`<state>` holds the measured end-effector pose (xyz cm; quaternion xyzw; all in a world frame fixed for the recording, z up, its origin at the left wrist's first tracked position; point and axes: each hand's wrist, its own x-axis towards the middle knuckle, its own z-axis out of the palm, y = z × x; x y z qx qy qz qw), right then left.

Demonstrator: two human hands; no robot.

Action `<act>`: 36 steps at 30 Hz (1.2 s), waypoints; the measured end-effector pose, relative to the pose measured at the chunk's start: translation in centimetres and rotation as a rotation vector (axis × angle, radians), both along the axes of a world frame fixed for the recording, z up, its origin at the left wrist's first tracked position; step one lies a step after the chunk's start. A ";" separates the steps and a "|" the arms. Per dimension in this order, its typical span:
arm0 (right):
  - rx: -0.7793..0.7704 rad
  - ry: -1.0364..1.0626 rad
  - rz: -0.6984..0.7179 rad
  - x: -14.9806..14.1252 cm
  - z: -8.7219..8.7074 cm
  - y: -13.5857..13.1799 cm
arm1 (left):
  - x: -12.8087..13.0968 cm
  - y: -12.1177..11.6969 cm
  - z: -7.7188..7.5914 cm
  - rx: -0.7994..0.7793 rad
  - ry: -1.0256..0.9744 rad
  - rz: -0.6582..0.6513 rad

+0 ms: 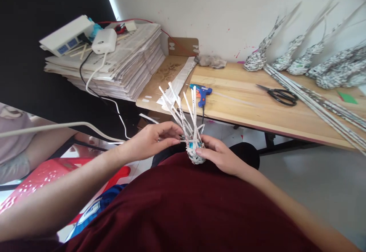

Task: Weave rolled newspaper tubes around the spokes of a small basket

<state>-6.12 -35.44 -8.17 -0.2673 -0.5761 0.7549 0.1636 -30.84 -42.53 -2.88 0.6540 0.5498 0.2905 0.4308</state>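
Note:
A small woven basket [196, 159] made of rolled newspaper strips sits in front of my dark red shirt, with several white paper strips [195, 109] standing up from it. Something blue shows inside the weave. My right hand [219, 153] grips the basket from its right side, thumb on the front. On the other side, my left hand [157, 140] has its fingers curled at a paper strip [186, 141] that runs sideways across the basket's top. The exact contact between the left fingertips and this strip is partly hidden.
On the wooden table [228, 103] lie a blue glue gun [202, 92], black scissors [281, 95] and long paper rolls [311, 101]. Several woven pieces [256, 59] lean by the wall. Left are stacked newspapers [120, 69], a power strip [68, 36], cables, a red stool [42, 179] and another person's legs [48, 141].

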 end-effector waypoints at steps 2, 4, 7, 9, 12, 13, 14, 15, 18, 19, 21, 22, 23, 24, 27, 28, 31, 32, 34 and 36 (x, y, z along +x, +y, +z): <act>-0.011 -0.001 -0.021 0.0 0.1 -0.1 | 1.0 -0.3 -1.8 0.042 -0.144 0.058; -0.027 -0.002 -0.041 -0.1 0.2 -0.2 | 1.9 -0.3 -3.2 0.078 -0.184 0.115; -0.057 0.000 -0.060 0.0 0.1 -0.4 | 2.6 -0.2 -4.0 0.102 -0.186 0.145; -0.072 0.005 -0.077 0.1 -0.1 -0.5 | 2.7 -0.1 -3.9 0.085 -0.178 0.124; -0.079 0.042 -0.119 0.0 -0.5 -0.5 | 2.5 -0.3 -3.5 0.131 -0.093 0.109; -0.079 0.065 -0.131 0.0 -0.5 -0.5 | 2.4 -0.4 -3.3 0.178 -0.034 0.123; -0.076 0.091 -0.139 -0.1 -0.6 -0.5 | 2.4 -0.5 -3.1 0.230 0.029 0.141; -0.070 0.113 -0.141 -0.2 -0.5 -0.5 | 2.4 -0.7 -3.0 0.270 0.087 0.159; -0.024 0.136 -0.132 -0.3 -0.3 -0.6 | 2.8 -0.9 -2.5 0.259 0.167 0.187; -0.004 0.130 -0.131 -0.4 -0.1 -0.6 | 3.0 -0.9 -2.4 0.225 0.164 0.182; 0.039 0.112 -0.139 -0.4 0.0 -0.6 | 3.4 -0.9 -2.3 0.166 0.147 0.177; 0.061 0.104 -0.152 -0.4 0.0 -0.6 | 3.6 -0.8 -2.2 0.145 0.143 0.177; 0.080 0.099 -0.170 -0.4 0.0 -0.6 | 3.7 -0.8 -2.2 0.124 0.145 0.179; 0.092 0.096 -0.195 -0.5 0.0 -0.5 | 3.8 -0.7 -2.1 0.101 0.150 0.180; 0.082 0.103 -0.292 -0.8 -0.2 -0.4 | 4.2 -0.6 -2.0 0.044 0.139 0.161; 0.076 0.107 -0.326 -0.9 -0.2 -0.3 | 4.4 -0.5 -2.0 0.037 0.112 0.147; 0.099 0.131 -0.406 -1.4 -0.2 -0.1 | 5.3 0.0 -2.4 0.063 -0.047 0.107; 0.117 0.142 -0.416 -1.6 -0.2 -0.1 | 5.7 0.3 -2.7 0.076 -0.113 0.099; 0.164 0.169 -0.419 -1.8 -0.1 -0.1 | 6.4 0.9 -3.4 0.105 -0.201 0.119; 0.222 0.189 -0.426 -1.9 0.1 -0.1 | 7.1 1.5 -4.1 0.143 -0.289 0.159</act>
